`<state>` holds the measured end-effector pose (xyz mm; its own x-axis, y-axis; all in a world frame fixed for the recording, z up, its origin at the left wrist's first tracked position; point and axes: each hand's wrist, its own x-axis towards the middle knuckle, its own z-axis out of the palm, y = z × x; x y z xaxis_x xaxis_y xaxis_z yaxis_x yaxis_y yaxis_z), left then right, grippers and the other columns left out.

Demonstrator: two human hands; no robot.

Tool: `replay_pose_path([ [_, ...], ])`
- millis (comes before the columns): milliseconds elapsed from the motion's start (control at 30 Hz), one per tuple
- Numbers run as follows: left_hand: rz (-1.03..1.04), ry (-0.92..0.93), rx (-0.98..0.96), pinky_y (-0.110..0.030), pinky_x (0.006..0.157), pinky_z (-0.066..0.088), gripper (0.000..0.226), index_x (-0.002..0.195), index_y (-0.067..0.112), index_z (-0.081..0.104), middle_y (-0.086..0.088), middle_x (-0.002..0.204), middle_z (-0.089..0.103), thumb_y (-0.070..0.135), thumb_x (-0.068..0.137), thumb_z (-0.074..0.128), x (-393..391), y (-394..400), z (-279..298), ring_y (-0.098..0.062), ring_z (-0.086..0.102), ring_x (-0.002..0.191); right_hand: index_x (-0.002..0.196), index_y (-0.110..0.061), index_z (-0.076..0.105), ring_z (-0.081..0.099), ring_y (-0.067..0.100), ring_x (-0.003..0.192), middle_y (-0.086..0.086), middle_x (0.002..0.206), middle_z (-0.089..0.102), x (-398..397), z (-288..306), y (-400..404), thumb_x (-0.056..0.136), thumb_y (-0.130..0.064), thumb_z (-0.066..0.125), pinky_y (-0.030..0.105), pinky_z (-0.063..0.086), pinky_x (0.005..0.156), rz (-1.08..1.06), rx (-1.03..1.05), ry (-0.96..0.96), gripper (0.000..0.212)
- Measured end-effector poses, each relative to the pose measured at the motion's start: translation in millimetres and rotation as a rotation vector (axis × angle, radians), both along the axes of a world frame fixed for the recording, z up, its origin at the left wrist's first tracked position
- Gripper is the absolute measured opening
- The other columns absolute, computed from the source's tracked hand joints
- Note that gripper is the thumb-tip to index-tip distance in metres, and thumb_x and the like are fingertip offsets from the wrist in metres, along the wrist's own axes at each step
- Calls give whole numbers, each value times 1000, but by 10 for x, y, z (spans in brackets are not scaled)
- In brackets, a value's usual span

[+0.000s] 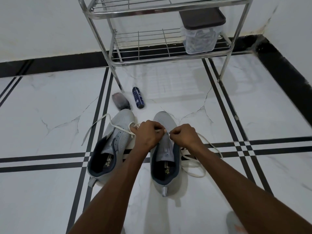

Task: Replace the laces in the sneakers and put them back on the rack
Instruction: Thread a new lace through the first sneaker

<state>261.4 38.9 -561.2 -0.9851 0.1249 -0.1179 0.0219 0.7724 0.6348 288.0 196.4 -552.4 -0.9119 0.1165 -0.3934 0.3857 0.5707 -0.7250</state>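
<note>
1. Two grey sneakers sat side by side on the white floor in the lower middle of the frame, toes pointing up the picture. The left sneaker (110, 146) was on the left and the right sneaker (164, 154) was on the right.
2. The person's left hand (146, 135) and right hand (183, 135) met over the front part of the right sneaker. Both hands had curled fingers and each pinched a bit of the white lace (194, 163) near the lowest holes.
3. Most of that lace lay loose on the floor to the right of the shoe, so the lacing there looked only just begun.
4. The left sneaker had another white lace (101, 123) through its front holes only. Its ends trailed out to the left, and the upper holes looked bare.
5. So both shoes probably had new laces started, and neither was finished or tied.
6. The metal rack (168, 49) stood at the top middle of the frame, well apart from the shoes. No sneaker was on it yet.
7. A clear box with a dark lid (201, 31) sat on the rack's lower shelf at the right.
8. A blue can (138, 97) and a small dark bottle (120, 103) lay on the floor just above the left sneaker's toe.
</note>
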Motion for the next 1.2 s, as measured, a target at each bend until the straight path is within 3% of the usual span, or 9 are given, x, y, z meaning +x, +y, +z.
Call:
replay_pose_path([
  [133, 48, 16, -16, -55, 102, 40, 31, 83, 32, 78, 12, 88, 77, 49, 75, 53, 46, 30, -32, -13, 67, 94, 85, -12, 81, 52, 11, 58, 1, 68, 69, 6, -73, 92, 83, -6, 66, 24, 42, 54, -165, -256, -130, 16],
  [267, 89, 76, -33, -51, 104, 29, 21, 86, 31, 79, 11, 93, 78, 42, 85, 60, 101, 98, -44, -12, 65, 100, 84, -16, 81, 59, 24, 78, 14, 95, 77, -5, -99, 128, 82, -3, 69, 34, 47, 68, -241, -408, -234, 18],
  [400, 90, 41, -4, -55, 104, 30, 29, 83, 34, 78, 13, 91, 77, 51, 80, 54, 95, 99, -89, -14, 65, 101, 89, -14, 79, 60, 22, 86, 14, 102, 76, -24, -91, 143, 84, 2, 68, 34, 46, 73, -290, -484, -269, 20],
  [600, 103, 89, -165, -47, 97, 19, 17, 89, 35, 78, 11, 96, 76, 45, 90, 65, 128, 139, -61, -17, 58, 109, 92, -12, 78, 62, 20, 85, 11, 99, 75, -24, -76, 151, 86, 4, 65, 32, 47, 72, -307, -546, -291, 21],
  [767, 155, 111, -162, -38, 81, 11, 16, 88, 37, 79, 11, 95, 76, 46, 89, 66, 150, 177, -128, -16, 57, 111, 92, -11, 79, 62, 23, 86, 17, 107, 75, -39, -135, 143, 83, 3, 68, 38, 52, 78, -296, -522, -280, 19],
  [833, 168, 100, -110, -39, 85, 18, 12, 86, 37, 79, 12, 93, 76, 44, 86, 69, 149, 186, -171, -16, 59, 109, 92, -9, 79, 62, 22, 87, 17, 105, 75, -47, -138, 139, 82, 2, 71, 40, 56, 83, -293, -516, -277, 16],
  [900, 188, 103, -33, -44, 91, 28, 8, 81, 37, 80, 13, 94, 73, 41, 82, 73, 145, 191, -193, -13, 58, 106, 93, -5, 79, 61, 20, 83, 16, 96, 74, -56, -118, 133, 80, -2, 76, 35, 56, 74, -287, -517, -266, 13],
  [1000, 224, 96, -26, -40, 90, 21, 2, 82, 36, 80, 12, 109, 58, 37, 80, 79, 181, 215, -119, -12, 41, 110, 97, 3, 75, 63, 18, 69, 14, 84, 70, -74, -92, 109, 84, -9, 76, 23, 54, 56, -309, -538, -246, 18],
  [1200, 246, 122, -86, -37, 85, 13, 11, 82, 32, 72, 10, 111, 61, 33, 77, 81, 190, 244, -44, -20, 43, 117, 99, 4, 72, 57, 17, 65, 12, 78, 65, -160, -76, 49, 85, -7, 72, 25, 50, 55, -350, -482, -278, 18],
])
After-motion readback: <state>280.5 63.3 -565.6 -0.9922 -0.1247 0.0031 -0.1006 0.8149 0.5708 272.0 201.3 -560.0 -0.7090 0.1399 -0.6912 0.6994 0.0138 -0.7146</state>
